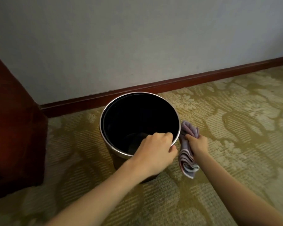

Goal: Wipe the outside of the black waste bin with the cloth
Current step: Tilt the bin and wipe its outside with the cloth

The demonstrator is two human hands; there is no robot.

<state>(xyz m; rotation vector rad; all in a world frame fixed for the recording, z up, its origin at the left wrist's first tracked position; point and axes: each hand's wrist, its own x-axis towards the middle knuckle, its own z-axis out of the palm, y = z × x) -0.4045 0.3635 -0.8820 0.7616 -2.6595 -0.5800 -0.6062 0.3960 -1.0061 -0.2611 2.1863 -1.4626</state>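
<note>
The black bin (pixel 138 121) stood upright on the carpet (pixel 219 119) near the skirting board (pixel 153 88), beside a dark wooden cabinet (pixel 13 128). The left hand (pixel 155 152) clamped its near rim, fingers curled inside and thumb outside, probably to stop it turning or tipping. The right hand (pixel 198 145) bunched the folded cloth (pixel 187 154) in closed fingers, pressing it against the bin's right outer side, apparently mid-wipe.

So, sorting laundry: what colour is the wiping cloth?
Pale purple cloth with white-striped folds, seen in the head view.
</note>
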